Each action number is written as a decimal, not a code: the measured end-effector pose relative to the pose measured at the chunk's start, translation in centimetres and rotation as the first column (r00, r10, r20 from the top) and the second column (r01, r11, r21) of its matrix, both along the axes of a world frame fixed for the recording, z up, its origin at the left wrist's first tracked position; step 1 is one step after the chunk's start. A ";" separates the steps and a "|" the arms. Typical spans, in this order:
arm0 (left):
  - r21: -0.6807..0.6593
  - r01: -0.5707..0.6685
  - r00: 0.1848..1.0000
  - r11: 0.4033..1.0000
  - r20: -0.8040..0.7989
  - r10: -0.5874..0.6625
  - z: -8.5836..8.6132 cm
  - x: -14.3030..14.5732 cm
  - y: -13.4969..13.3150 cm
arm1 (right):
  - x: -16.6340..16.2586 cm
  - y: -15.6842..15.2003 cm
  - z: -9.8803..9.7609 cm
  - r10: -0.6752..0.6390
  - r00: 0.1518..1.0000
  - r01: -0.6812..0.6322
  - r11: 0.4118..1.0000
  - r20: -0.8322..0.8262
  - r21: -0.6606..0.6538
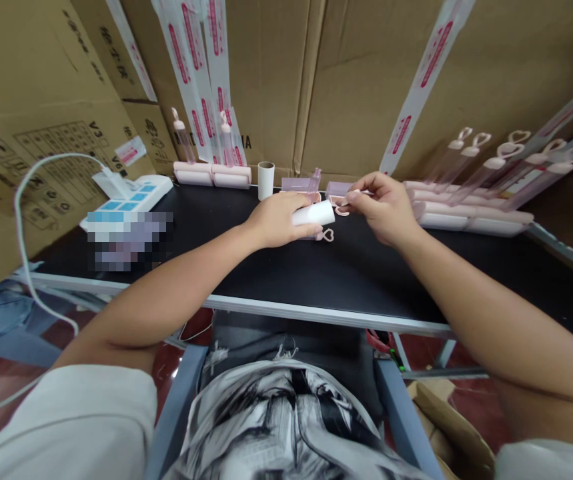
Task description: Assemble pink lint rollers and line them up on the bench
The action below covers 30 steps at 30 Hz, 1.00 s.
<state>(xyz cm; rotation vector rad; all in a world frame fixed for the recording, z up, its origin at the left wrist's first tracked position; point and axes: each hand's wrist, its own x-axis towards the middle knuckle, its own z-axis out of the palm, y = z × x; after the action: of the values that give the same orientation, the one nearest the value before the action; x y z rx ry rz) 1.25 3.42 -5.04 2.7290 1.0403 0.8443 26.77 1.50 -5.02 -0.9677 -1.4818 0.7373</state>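
My left hand is wrapped around a white roll that lies sideways, its end towards the right. Under that hand a heart-shaped pink loop on a clear handle sticks out, most of the handle hidden by my fingers. Just to the right, my right hand is closed in a pinch on a small pale piece, too small to name. Near its fingertips a curved pink part shows close to the black tabletop. A white cardboard tube stands upright behind my left hand.
Pink rollers with clear handles stand at the back left and right. Clear pinkish parts lie at the back middle. A white power strip with a plugged cable sits left, beside a blurred patch. Cardboard walls close the back.
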 end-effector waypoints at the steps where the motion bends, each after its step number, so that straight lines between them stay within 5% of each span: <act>1: -0.003 -0.002 1.000 1.000 -0.007 0.002 0.0 0.1 -0.2 | -0.4 -0.3 0.0 0.008 1.000 -0.008 1.000 -0.027 0.003; 14: 0.006 -0.004 0.998 1.000 0.064 0.003 0.0 0.1 -0.2 | -0.9 -1.7 0.3 -0.003 0.967 -0.054 0.975 0.257 0.215; 30: 0.054 -0.004 0.987 0.999 0.158 -0.005 0.5 -0.1 -0.5 | -0.7 -2.4 0.3 0.008 0.957 -0.093 0.955 0.291 0.282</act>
<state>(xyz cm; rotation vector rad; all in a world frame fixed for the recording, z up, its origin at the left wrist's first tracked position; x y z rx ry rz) 1.14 2.91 -4.52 2.6528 0.9993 1.0842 26.11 -0.88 -4.72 -0.8332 -1.8169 0.4052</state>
